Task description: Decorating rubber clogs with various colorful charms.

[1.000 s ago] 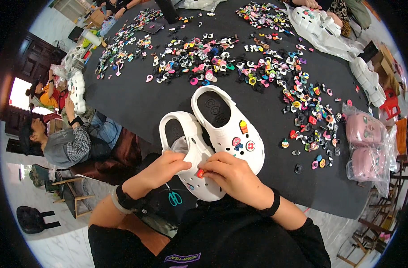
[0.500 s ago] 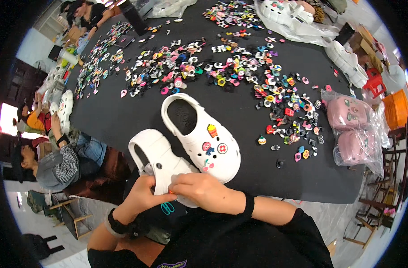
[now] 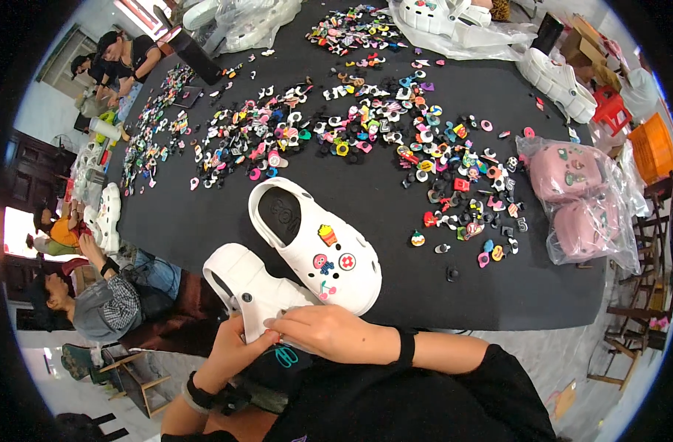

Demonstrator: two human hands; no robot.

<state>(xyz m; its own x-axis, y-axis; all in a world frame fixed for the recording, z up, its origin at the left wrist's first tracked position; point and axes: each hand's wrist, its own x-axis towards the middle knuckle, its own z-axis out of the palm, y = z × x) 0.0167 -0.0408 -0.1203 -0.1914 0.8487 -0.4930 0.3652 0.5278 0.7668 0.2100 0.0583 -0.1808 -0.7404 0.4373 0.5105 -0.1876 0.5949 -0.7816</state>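
A white clog [image 3: 242,274], tilted over the table's near edge, is held between my two hands. My left hand [image 3: 232,350] grips its near side, thumb pointing towards my right fingertips. My right hand [image 3: 329,333] has its fingers bent and pressed against the clog's front part; anything small under them is hidden. Just beyond lies a second white clog [image 3: 296,228], upright on the black table [image 3: 182,239]. On its top sit a fries charm [image 3: 328,235], a round red-and-white charm [image 3: 347,261], a pink-and-blue charm [image 3: 322,263] and a cherry charm [image 3: 327,289].
Loose shoe charms [image 3: 469,184] spread in heaps across the table. Bagged pink clogs [image 3: 569,173] stand at the right, and a white clog [image 3: 558,85] lies behind them. A black upright box [image 3: 195,57] is at the far left. A seated person [image 3: 104,302] holds another clog [image 3: 109,217].
The whole view has shifted, with both clogs and my hands appearing lower and slightly left. My hands keep hold of the clog. A small orange-red bit near my left thumb no longer shows.
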